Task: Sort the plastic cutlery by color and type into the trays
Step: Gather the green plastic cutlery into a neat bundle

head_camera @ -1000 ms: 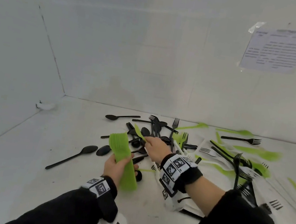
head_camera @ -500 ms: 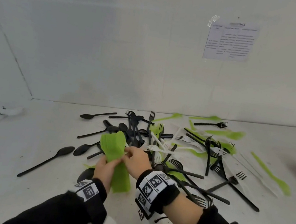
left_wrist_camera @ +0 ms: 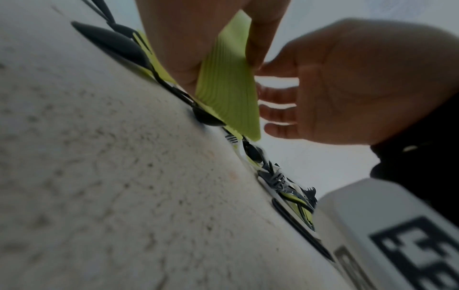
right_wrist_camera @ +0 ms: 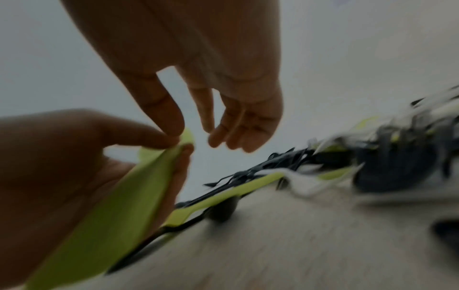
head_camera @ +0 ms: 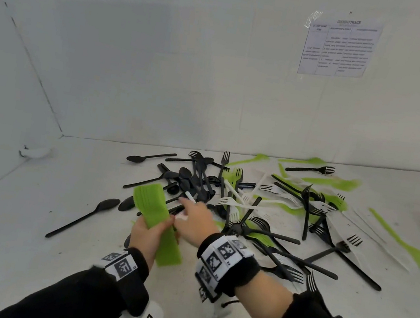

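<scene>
My left hand (head_camera: 148,234) grips a stack of green plastic knives (head_camera: 152,204) by its lower half and holds it tilted above the table. The left wrist view shows the same stack (left_wrist_camera: 226,88) between the thumb and fingers of that hand (left_wrist_camera: 193,39). My right hand (head_camera: 193,222) hovers just right of the stack with its fingers loose and nothing in them; they show clearly in the right wrist view (right_wrist_camera: 236,127). Behind both hands lies a mixed pile of black, white and green forks, spoons and knives (head_camera: 250,206). I see no tray.
A long black spoon (head_camera: 84,217) lies alone left of the pile. White walls close the table at the back and left, and a printed sheet (head_camera: 340,47) is taped to the back wall. A small white scrap (head_camera: 35,151) sits by the left wall.
My right hand came from the pile to the green stack with a green piece, and now stands open beside it. The left hand keeps hold of the stack.
</scene>
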`<state>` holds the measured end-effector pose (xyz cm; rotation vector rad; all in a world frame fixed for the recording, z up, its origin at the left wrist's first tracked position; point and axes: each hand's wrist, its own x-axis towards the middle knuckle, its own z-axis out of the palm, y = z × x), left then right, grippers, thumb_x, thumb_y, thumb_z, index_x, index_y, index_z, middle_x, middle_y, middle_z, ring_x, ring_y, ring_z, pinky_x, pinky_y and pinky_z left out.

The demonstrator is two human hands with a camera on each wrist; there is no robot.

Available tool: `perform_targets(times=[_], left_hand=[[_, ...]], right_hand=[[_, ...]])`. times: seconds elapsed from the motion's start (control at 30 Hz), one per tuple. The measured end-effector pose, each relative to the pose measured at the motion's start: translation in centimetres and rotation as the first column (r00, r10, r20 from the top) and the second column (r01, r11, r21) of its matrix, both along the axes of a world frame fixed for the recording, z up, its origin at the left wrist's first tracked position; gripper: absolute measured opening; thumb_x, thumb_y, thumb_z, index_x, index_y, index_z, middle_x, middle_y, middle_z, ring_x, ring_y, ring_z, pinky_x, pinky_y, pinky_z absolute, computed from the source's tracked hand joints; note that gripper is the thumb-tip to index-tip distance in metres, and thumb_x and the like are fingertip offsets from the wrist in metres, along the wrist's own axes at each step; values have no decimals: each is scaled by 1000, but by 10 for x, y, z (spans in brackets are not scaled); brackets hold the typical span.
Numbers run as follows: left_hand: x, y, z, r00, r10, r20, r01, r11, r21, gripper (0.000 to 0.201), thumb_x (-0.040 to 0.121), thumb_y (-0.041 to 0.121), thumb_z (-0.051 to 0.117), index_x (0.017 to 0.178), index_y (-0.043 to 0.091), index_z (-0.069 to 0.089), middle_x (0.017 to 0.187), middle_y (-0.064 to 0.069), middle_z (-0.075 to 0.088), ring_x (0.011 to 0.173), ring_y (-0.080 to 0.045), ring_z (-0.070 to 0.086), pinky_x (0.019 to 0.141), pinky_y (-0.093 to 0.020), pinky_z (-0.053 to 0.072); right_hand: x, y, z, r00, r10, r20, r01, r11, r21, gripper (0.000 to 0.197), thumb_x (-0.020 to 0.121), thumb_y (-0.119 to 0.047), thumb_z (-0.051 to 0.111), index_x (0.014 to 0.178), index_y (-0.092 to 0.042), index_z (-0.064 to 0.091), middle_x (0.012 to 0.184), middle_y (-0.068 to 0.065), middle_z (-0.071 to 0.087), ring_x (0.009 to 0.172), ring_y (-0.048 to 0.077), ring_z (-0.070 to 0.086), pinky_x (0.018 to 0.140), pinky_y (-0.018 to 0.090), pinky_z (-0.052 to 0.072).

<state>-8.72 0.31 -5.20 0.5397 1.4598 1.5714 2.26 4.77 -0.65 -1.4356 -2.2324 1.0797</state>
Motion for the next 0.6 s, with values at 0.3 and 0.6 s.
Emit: perform_targets(times=[0.3,0.6], left_hand=[[15,0,4,998,-59,9,59,998,18,25,84,2,65,104,3,50,83,-16,57,58,-29,61,51,-34,54],[39,16,-1,995,-93,-24,93,996,-4,23,82,4,67,103,8,58,95,-20,65,73,-33,64,63,-37,52]], right_hand=[[33,33,-19,822,-35,568,49,999,-10,49,91,-18,47,138,-7,36,150,15,19,137,42,22,111,53,27],[38,28,-13,933,158,324,-179,983,37,36,91,-12,53,127,-11,56,129,13,55,121,27,50,102,34,43]])
